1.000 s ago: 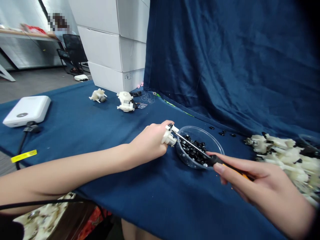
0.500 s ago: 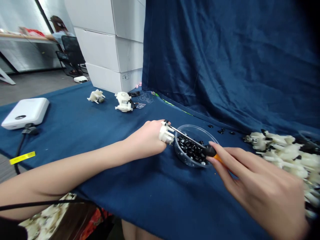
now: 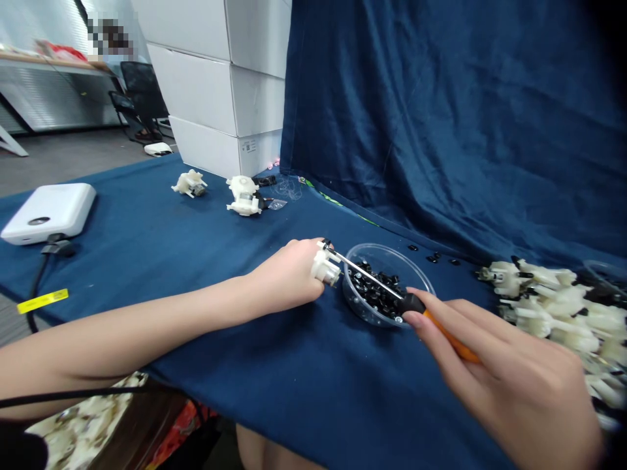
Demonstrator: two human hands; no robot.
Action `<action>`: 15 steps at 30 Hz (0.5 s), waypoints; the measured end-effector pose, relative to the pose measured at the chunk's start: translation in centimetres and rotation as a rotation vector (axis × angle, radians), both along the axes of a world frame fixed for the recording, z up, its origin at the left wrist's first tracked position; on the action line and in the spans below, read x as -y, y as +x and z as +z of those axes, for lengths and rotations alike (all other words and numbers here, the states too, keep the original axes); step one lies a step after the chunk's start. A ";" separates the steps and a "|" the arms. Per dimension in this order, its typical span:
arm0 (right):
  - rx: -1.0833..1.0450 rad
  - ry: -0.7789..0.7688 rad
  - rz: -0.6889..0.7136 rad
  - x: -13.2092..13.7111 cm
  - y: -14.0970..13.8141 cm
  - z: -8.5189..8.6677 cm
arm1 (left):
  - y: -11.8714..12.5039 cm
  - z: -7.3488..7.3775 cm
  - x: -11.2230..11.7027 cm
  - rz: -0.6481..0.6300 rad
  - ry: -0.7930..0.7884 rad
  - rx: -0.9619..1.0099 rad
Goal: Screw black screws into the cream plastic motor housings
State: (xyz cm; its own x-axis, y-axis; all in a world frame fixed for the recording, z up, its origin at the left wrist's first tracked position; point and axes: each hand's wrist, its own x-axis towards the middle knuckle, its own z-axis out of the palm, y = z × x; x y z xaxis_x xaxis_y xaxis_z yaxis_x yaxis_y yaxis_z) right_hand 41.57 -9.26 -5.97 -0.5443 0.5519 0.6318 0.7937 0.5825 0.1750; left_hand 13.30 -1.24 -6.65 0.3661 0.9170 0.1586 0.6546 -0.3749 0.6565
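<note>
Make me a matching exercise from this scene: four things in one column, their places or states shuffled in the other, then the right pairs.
Things:
1. Screwdriver
2. Left hand
3. Clear bowl
4. White boxes

Places or states:
A. Stacked beside the blue curtain
B. Holding a white plastic part
C. Held in the right hand
D. Containing small black parts

Right pairs: 1-C, 2-B, 3-D, 4-A
</note>
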 end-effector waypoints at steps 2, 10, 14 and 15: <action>-0.082 -0.054 0.034 -0.1 0.1 0.0 | 0.0 0.2 0.1 0.004 0.032 0.003; -0.409 -0.568 -0.015 -0.6 -0.2 1.4 | -0.2 0.4 0.2 0.030 0.126 -0.019; -0.510 -0.939 -0.122 -0.8 0.3 1.7 | -0.1 0.3 0.3 0.028 0.134 -0.054; -0.534 -1.006 -0.130 -0.9 0.4 1.7 | -0.1 0.3 0.3 0.030 0.136 -0.061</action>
State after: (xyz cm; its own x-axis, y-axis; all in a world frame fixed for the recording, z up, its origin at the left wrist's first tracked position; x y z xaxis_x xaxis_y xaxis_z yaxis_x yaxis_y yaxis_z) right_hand 42.01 -8.34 -4.31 -0.2416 0.9704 0.0052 0.6912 0.1759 -0.7009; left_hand 13.22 -1.57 -6.32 0.3517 0.8992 0.2603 0.7041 -0.4374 0.5594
